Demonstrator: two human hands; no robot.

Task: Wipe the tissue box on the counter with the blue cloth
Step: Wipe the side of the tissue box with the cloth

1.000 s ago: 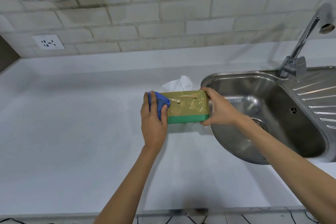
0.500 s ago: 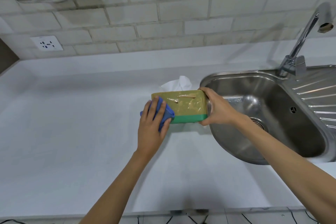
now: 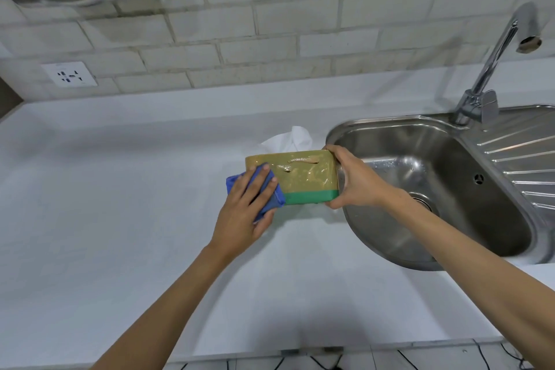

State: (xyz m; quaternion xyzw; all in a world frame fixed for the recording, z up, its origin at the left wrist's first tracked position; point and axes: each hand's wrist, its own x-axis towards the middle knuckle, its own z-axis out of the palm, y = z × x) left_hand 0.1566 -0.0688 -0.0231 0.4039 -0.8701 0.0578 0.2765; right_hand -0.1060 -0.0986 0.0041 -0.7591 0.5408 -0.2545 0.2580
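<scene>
We are in the middle of the wiping step. Nearest to us, our left hand (image 3: 246, 207) presses the blue cloth (image 3: 271, 200) flat against the near-left corner of the tissue box (image 3: 300, 176), fingers spread over the cloth, so the hand is grasping the cloth and not the box itself. The cloth sits between our palm and the box's facing side, bunched out past the left end.

Just beyond and to the right, our right hand (image 3: 356, 182) is clenched around the right end of the box, thumb under the green band and fingers over the top edge. The box is tipped so its long side faces us, and it seems to be lifted off the white counter (image 3: 120, 219), just beside the rim of the sink (image 3: 360, 123).

The next move, we judge, calls for sliding the cloth rightward along this face toward the right hand, while that hand keeps the box steady.

Farther back, a white tissue (image 3: 288, 138) sticks out behind the box.
</scene>
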